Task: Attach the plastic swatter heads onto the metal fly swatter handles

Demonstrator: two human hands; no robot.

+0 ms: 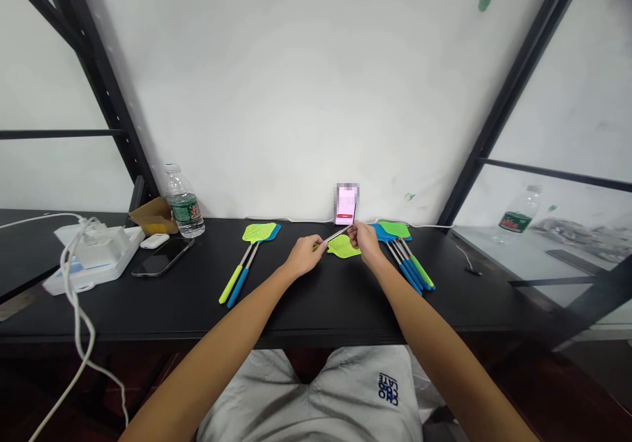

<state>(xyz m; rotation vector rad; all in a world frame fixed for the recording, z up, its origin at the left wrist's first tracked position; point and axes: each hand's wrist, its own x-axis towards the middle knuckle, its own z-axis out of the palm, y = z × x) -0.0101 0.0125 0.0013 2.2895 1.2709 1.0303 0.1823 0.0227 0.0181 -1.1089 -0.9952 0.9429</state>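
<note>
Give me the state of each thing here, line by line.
Left hand, closed on yellow handle
Right hand, closed on metal rod
Middle swatter head, attachment to rod unclear
Left swatters, lying, heads overlapping
Right swatters, lying, heads overlapping
Standing phone, screen lit
Flat phone, screen dark
Bottle, upright
White case, shut
Box, open

We are at an indoor workstation, workshop or office we cannot tell: black tabletop (320, 307), perforated metal upright (103, 93) and power strip (117, 268) left, white wall (306, 99) far.
</note>
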